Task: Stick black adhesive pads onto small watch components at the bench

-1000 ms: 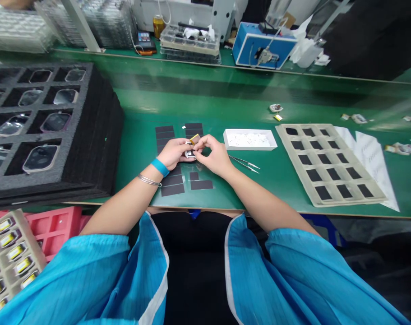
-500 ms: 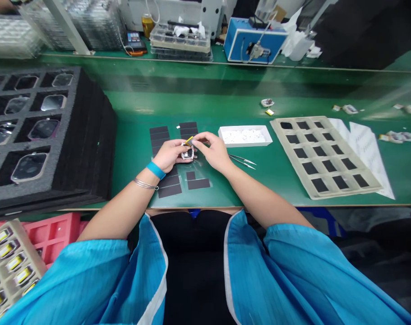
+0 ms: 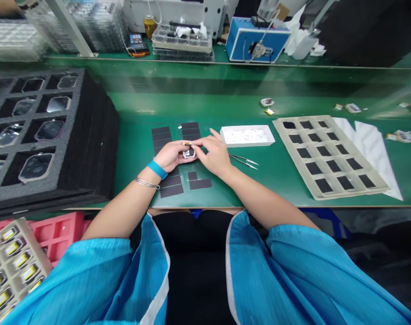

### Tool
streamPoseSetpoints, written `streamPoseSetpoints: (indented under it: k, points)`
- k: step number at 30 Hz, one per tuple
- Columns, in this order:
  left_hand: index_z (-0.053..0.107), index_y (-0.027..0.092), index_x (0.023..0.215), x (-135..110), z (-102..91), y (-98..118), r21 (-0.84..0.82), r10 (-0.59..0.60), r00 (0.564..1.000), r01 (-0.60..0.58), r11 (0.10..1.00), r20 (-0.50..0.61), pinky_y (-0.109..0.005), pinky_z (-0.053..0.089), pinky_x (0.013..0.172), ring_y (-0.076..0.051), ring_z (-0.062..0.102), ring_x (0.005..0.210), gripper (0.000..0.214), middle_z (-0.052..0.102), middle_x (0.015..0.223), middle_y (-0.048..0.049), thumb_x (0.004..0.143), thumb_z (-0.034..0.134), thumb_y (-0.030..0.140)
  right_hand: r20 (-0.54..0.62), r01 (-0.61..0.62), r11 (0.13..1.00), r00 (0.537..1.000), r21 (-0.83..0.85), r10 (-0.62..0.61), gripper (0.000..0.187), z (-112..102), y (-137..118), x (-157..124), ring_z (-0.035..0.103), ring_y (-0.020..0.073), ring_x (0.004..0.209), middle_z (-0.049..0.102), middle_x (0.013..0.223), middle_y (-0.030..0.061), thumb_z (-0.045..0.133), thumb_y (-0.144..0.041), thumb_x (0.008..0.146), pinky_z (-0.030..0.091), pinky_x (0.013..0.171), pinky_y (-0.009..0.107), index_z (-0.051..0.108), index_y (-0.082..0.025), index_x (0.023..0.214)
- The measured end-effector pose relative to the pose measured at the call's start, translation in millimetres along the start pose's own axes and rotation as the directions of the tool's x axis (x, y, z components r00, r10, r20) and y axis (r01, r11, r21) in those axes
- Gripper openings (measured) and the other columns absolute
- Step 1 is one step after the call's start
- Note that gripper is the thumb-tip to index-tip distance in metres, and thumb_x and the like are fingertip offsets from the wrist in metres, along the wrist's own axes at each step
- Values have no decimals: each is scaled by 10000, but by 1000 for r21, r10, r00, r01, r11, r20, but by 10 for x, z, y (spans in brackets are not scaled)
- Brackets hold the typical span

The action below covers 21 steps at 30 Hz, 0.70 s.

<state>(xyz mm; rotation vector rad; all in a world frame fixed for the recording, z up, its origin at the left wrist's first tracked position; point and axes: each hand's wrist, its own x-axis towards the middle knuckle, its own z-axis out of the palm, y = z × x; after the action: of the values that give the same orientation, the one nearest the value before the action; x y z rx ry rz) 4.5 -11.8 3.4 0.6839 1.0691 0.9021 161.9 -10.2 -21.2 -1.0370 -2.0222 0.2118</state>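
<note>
A small watch case (image 3: 189,153) with a pale rim and dark inside is gripped by my left hand (image 3: 170,155), above the green bench. My right hand (image 3: 213,152) meets it from the other side, thumb and forefinger pinching a thin battery (image 3: 187,144) at the case's top edge. The battery looks yellowish and is seen nearly edge-on. Black adhesive pieces (image 3: 162,135) lie in strips around and beneath my hands. Right of my right hand rest tweezers (image 3: 244,160), and behind them a white box (image 3: 272,142) holds small white pieces.
A beige tray (image 3: 352,192) with dark squares lies at the right over white sheets. Tall black foam trays (image 3: 90,135) with watch-like parts stand at the left. A loose watch part (image 3: 267,102) sits further back. A blue machine (image 3: 239,40) is on the rear shelf.
The battery has tilted from showing its yellow and grey face to nearly edge-on at the case. My right forefinger has closed in nearer to it. My left hand keeps its hold.
</note>
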Motion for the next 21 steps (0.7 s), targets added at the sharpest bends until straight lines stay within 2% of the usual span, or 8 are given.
streamPoseSetpoints:
  k: [4, 7, 10, 12, 14, 16, 17, 21]
  points:
    - [682, 78, 890, 13, -51, 40, -163, -35, 998, 44, 986, 56, -372, 559, 916, -157, 678, 768, 246, 687, 777, -79, 728, 499, 50, 63, 106, 987, 993, -119, -99, 235, 14, -13, -21, 616, 182, 839, 715, 869, 3, 485, -202, 944, 174, 1201, 604, 708, -237, 878]
    - [681, 79, 921, 18, -76, 47, -165, 3, 997, 9, 986, 71, -320, 561, 889, -138, 675, 777, 208, 697, 815, -76, 769, 540, 59, 101, 91, 992, 991, -84, -83, 207, 15, 13, -8, 609, 195, 960, 716, 996, 15, 518, -196, 932, 198, 1188, 618, 717, -244, 897]
    - [679, 101, 1006, 25, -90, 19, -107, 72, 991, -59, 993, 116, -293, 561, 855, -120, 674, 780, 260, 709, 889, -65, 762, 618, 36, 104, -29, 994, 994, 108, 18, 126, 19, 86, 12, 575, 224, 1129, 672, 1156, 63, 597, -235, 886, 379, 1115, 545, 702, -227, 956]
    - [679, 120, 1033, 35, -97, -10, -82, 119, 981, -108, 991, 151, -313, 561, 852, -131, 680, 797, 303, 716, 927, -67, 737, 682, 54, 142, -181, 927, 980, 327, 141, 285, 23, 144, 20, 568, 230, 1184, 609, 1277, 100, 655, -272, 838, 494, 1017, 466, 646, -217, 1118]
    - [681, 129, 1027, 46, -102, -40, -56, 167, 968, -159, 986, 189, -336, 559, 848, -154, 687, 815, 349, 723, 935, -80, 689, 767, 106, 277, -338, 792, 935, 508, 222, 512, 20, 183, 22, 606, 225, 1150, 589, 1313, 115, 688, -333, 804, 549, 937, 420, 538, -224, 1281]
    - [684, 122, 1007, 51, -103, -65, -32, 200, 951, -198, 980, 237, -355, 557, 837, -184, 694, 834, 420, 728, 930, -103, 626, 847, 193, 414, -445, 685, 882, 577, 224, 620, 5, 182, 18, 655, 216, 1068, 631, 1260, 107, 695, -405, 789, 570, 899, 411, 475, -232, 1343]
    - [685, 118, 999, 52, -102, -75, -27, 216, 942, -217, 976, 257, -361, 556, 834, -197, 696, 844, 463, 728, 934, -114, 594, 875, 238, 448, -469, 661, 867, 585, 219, 636, -7, 165, 14, 668, 218, 1043, 650, 1232, 104, 700, -434, 781, 573, 894, 411, 475, -230, 1340]
    - [694, 108, 991, 78, -103, -110, -20, 293, 908, -302, 953, 301, -374, 543, 838, -225, 688, 876, 561, 722, 960, -138, 537, 906, 360, 393, -455, 663, 884, 595, 254, 627, -49, 69, -12, 682, 245, 1051, 655, 1238, 119, 728, -489, 743, 578, 904, 406, 530, -226, 1276]
